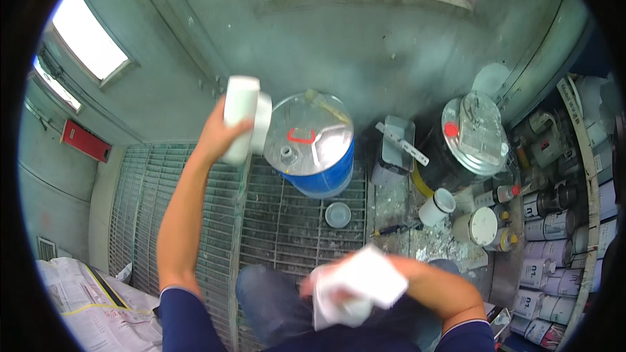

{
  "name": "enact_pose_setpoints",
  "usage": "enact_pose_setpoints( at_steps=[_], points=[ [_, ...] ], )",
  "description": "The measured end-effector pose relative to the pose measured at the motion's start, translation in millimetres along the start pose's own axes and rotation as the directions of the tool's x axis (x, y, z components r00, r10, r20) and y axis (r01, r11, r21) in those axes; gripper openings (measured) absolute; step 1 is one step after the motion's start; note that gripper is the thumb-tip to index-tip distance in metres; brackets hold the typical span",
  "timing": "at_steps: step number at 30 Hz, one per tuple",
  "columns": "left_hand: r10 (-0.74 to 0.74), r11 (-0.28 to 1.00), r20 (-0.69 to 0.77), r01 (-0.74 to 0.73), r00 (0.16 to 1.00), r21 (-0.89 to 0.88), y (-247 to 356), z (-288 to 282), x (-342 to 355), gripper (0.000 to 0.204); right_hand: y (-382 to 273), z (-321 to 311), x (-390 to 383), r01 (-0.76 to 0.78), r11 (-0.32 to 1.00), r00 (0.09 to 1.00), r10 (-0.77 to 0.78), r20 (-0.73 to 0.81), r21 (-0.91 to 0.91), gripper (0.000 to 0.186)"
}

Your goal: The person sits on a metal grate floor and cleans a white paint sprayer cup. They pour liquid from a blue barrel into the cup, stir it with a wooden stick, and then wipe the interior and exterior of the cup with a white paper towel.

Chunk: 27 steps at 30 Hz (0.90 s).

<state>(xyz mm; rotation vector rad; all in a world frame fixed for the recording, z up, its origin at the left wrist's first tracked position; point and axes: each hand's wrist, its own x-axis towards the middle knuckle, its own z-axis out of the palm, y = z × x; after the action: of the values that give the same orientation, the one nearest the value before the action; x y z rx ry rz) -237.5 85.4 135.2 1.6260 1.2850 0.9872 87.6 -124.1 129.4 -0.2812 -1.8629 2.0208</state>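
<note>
My left hand (225,132) is raised at the left of the blue drum, its fingers wrapped round a white cylinder (241,107). A second white part shows behind the cylinder; motion blur hides its exact kind. Low in front of my knees, my right hand (321,281) grips a crumpled white wipe (365,283), which covers most of the fingers. Between and beyond the hands stands the blue drum (323,182) with a red handle, a pouring spout and a brush (326,105) on its top. A small round pale dish (338,215) sits on the grating just before the drum.
A floor grating (176,202) spreads at left. Right of the drum are a grey rectangular bin (398,140) with a white perforated stick across it, a dark drum (450,163), a white cup (435,207) and a lidded tub (475,227). A rack of cans (548,228) lines the right.
</note>
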Motion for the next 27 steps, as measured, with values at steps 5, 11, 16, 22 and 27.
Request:
enact_pose_setpoints(
  at_steps=[5, 11, 16, 22, 27],
  points=[
    [0.140, 0.986, -0.314, -0.103, 0.939, 0.132, -66, 60, 73, 0.078, -74, 11, -16, 0.140, 0.986, 0.588, -0.011, -0.809, 0.089, 0.042],
    [-0.013, 0.999, -0.398, 0.025, 0.917, 0.023, -119, 106, 97, 0.076, -96, 30, -61, 0.356, 0.934, 0.344, -0.154, -0.926, -0.023, 0.043],
    [0.026, 0.993, -0.372, 0.018, 0.928, 0.115, -129, 105, 101, 0.088, -79, 32, -78, 0.408, 0.910, 0.378, -0.104, -0.920, 0.065, 0.044],
    [-0.023, 0.994, -0.240, 0.048, 0.971, 0.100, -140, 121, 112, 0.103, -70, 30, -74, 0.422, 0.887, 0.465, -0.033, -0.885, 0.188, 0.045],
    [-0.077, 0.992, -0.315, 0.105, 0.946, 0.073, -149, 77, 73, 0.124, -62, 24, -34, 0.374, 0.890, 0.514, 0.036, -0.857, 0.261, 0.046]
  ],
)
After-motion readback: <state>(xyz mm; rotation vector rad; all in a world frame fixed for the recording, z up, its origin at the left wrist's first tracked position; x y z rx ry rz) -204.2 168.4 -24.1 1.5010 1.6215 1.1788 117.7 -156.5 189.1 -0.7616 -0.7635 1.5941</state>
